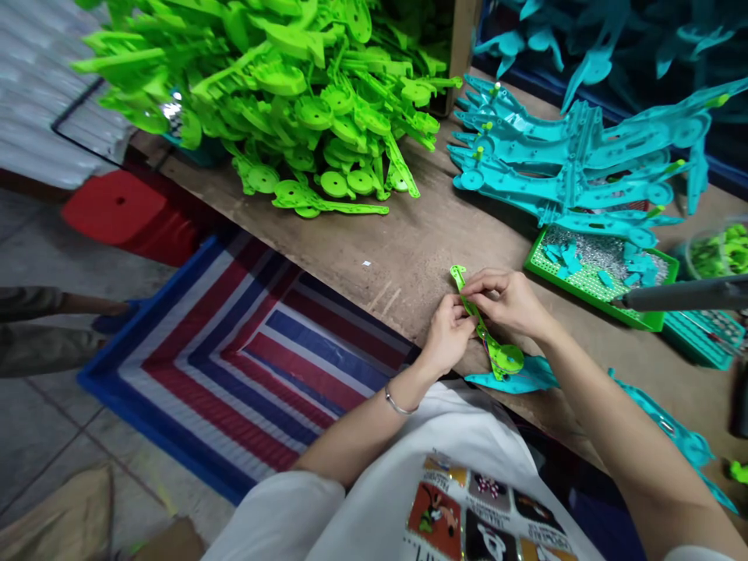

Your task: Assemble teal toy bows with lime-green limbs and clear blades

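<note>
A long green plastic part (488,335) with a round end lies across the near edge of the wooden table (403,257). My left hand (447,335) is closed on its middle from the left. My right hand (508,300) pinches the same part from above, fingers curled over its upper half. A teal plastic part (520,379) lies flat under the green one's round end, by the table edge.
A heap of green plastic parts (304,101) fills the back left of the table; a stack of teal parts (578,167) lies at back right. A green tray (590,288) holds screws and small teal pieces. A grey tool (683,296) hangs at right. A striped bag (257,358) stands on the floor.
</note>
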`<state>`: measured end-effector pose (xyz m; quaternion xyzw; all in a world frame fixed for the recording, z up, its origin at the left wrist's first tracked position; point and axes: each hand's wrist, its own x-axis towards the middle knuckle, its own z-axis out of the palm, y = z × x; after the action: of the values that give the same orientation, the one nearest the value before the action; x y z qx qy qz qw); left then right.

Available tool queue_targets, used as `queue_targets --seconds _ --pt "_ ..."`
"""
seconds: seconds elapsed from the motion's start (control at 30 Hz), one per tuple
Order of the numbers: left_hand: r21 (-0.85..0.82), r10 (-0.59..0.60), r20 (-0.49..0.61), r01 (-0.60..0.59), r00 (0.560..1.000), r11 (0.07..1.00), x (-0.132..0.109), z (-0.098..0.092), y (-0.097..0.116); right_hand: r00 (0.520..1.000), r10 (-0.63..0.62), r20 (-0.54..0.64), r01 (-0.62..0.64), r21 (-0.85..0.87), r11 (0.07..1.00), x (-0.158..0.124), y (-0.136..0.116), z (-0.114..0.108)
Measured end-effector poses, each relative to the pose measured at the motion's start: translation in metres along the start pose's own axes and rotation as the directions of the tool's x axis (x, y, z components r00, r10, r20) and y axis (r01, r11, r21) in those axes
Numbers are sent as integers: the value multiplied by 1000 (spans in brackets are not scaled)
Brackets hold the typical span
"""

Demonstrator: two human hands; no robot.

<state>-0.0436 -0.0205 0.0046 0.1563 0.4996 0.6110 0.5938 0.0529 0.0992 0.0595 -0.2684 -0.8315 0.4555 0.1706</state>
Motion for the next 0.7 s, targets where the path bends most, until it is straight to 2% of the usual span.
queue_targets --seconds 0.2,0.47,0.7 --pt "32 30 25 -31 999 999 2 -2 -4 999 30 -44 -32 -50 998 2 -3 6" --pt "-7 40 33 -39 999 999 1 -2 -5 997 77 20 -75 -65 995 3 -12 0" --pt "-14 24 23 -24 999 1000 1 -2 -4 999 35 -31 -40 -179 983 -5 -13 1"
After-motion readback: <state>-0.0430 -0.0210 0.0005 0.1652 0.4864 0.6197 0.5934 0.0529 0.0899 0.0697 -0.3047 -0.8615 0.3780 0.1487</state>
